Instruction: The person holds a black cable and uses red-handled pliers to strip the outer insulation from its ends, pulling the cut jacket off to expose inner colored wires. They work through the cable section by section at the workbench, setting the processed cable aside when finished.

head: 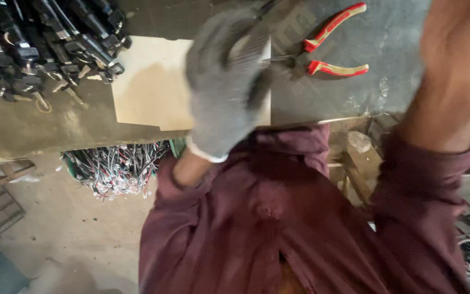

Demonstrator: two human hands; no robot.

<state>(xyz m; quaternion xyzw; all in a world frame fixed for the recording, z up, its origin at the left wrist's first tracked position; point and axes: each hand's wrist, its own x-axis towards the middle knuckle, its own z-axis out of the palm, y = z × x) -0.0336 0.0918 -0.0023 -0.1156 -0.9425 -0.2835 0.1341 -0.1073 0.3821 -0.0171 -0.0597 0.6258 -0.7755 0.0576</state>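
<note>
My gloved left hand [227, 81] is curled shut over the wooden board [148, 84]; what it grips is too blurred to tell. Just right of it lies one pair of red-handled pliers [330, 46], handles spread, pointing away to the right. My right hand is out of view. Left: a heap of black connectors [44, 43].
</note>
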